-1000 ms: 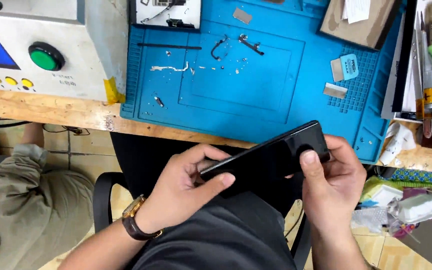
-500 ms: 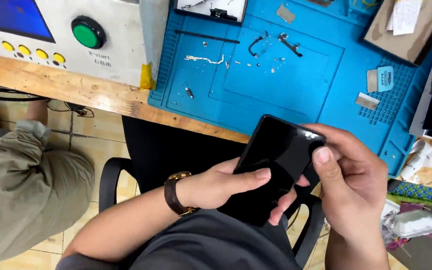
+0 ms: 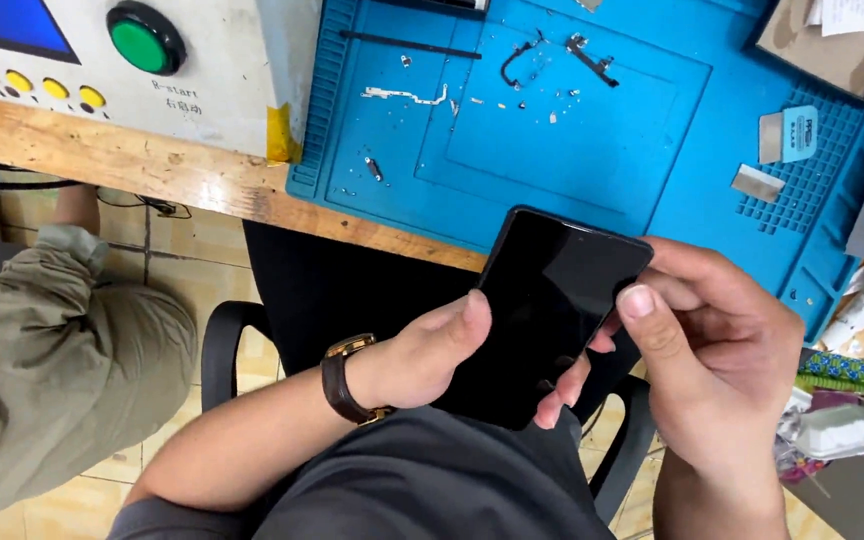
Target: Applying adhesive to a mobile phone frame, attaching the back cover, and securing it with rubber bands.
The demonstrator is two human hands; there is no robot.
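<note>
a glossy black slab of a phone (image 3: 552, 310), flat and rectangular with rounded corners, sits tilted above the person's lap, just in front of the wooden worktop (image 3: 152, 165) edge. the left hand (image 3: 422, 355) is clamped along its left side, thumb on the dark glass; a brown leather-strapped watch (image 3: 344, 378) rings that wrist. the right hand (image 3: 717, 350) is closed on the right edge, thumb pressed at the upper corner. on the worktop lies a ribbed blue rubber mat (image 3: 652, 130) strewn with small metal scraps. a cream machine box (image 3: 202, 60) with a round green button (image 3: 144, 40) and yellow ones stands to the left.
</note>
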